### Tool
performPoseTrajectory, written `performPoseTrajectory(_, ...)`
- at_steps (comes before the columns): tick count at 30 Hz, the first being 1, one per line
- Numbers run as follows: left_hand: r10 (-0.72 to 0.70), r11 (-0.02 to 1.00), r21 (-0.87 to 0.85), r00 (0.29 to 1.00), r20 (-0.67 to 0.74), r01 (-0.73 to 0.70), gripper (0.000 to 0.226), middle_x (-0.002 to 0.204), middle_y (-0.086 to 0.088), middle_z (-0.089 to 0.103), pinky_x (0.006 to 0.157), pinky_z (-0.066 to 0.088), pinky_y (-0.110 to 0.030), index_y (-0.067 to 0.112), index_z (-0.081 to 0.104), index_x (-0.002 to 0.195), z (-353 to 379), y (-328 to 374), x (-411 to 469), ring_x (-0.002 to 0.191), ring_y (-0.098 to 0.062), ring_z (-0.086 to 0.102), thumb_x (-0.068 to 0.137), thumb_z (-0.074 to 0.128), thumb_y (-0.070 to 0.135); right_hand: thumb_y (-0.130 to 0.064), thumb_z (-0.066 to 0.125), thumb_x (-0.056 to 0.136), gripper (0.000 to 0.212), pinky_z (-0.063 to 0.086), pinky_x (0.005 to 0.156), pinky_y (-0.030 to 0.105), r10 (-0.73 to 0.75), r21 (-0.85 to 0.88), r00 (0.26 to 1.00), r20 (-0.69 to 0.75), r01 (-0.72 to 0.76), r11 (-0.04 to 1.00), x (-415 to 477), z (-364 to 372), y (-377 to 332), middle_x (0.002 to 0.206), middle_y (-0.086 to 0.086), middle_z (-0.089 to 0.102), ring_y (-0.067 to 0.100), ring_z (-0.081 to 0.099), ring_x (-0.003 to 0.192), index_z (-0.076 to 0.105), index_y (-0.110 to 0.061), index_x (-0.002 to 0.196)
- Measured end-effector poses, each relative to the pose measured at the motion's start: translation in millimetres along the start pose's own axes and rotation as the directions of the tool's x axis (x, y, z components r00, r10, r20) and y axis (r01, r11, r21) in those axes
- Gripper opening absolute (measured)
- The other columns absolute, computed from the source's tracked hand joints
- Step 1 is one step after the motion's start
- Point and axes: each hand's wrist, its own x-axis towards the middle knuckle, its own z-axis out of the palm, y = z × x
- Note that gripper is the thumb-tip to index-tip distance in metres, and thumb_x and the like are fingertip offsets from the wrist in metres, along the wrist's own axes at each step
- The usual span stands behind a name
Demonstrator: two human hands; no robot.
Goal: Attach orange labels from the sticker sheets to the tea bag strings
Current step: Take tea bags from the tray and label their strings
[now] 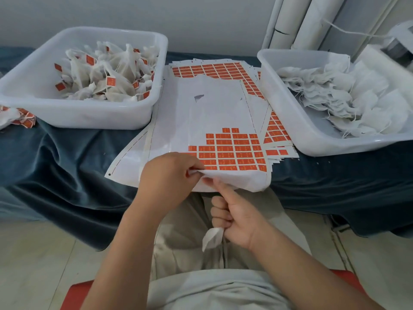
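A stack of sticker sheets (214,113) with rows of orange labels (232,151) lies on the table between two tubs. My left hand (165,177) pinches the near edge of the top sheet, which curls down over the table's front. My right hand (237,218) is just below that edge, index finger and thumb reaching up to the sheet, while its other fingers curl round a white tea bag (211,238) that hangs from the fist. I cannot see the bag's string.
A white tub (33,86) at the left holds tea bags with orange labels on them. A white tub (290,113) at the right holds unlabelled bags. More labelled bags (15,117) lie at the far left. Dark blue cloth (67,153) covers the table.
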Motion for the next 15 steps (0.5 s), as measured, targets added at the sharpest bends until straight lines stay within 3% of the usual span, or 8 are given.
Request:
performPoseTrajectory(4,-0.009,0.999,-0.042,0.997,-0.082,0.006,0.013,0.075,0.012,0.069,0.052,0.041,-0.019,0.03,0.075,0.081,7,14,0,0.063,-0.01,0.059,0.085,0.084,0.021,-0.05,0.089,0.07,0.044,0.026,0.041,0.02,-0.185,-0.024,0.982,-0.04,0.184,0.983,0,0,-5,0.057,-0.006,0.032,0.007,0.022,0.046,0.077,-0.023,0.103)
performPoseTrajectory(8,0.007,0.998,-0.061,0.995,-0.102,-0.013,0.017,0.08,0.011,0.072,0.053,0.04,-0.017,0.026,0.072,0.08,10,19,-1,0.067,-0.014,0.063,0.082,0.088,0.02,-0.049,0.088,0.074,0.044,0.031,0.043,0.019,-0.324,-0.125,0.946,-0.019,0.319,0.94,-3,-3,-13,0.057,-0.004,0.039,0.007,0.03,0.045,0.077,-0.026,0.109)
performPoseTrajectory(12,0.059,0.994,-0.091,0.998,-0.003,-0.059,0.018,0.091,0.018,0.072,0.063,0.052,-0.02,0.034,0.073,0.093,4,12,-2,0.078,-0.003,0.065,0.084,0.085,0.044,-0.036,0.078,0.094,0.016,0.031,0.045,0.02,-0.404,-0.185,0.915,-0.003,0.396,0.899,-1,-7,-12,0.057,-0.004,0.042,0.007,0.031,0.045,0.08,-0.03,0.109)
performPoseTrajectory(15,0.09,0.988,-0.126,0.995,0.039,-0.084,0.029,0.097,0.025,0.071,0.07,0.054,-0.017,0.039,0.076,0.105,-2,9,-3,0.081,0.002,0.066,0.085,0.077,0.06,-0.04,0.074,0.094,0.022,0.03,0.048,0.022,-0.443,-0.269,0.895,0.047,0.438,0.858,-1,-9,-13,0.057,-0.003,0.039,0.009,0.029,0.048,0.078,-0.031,0.114)
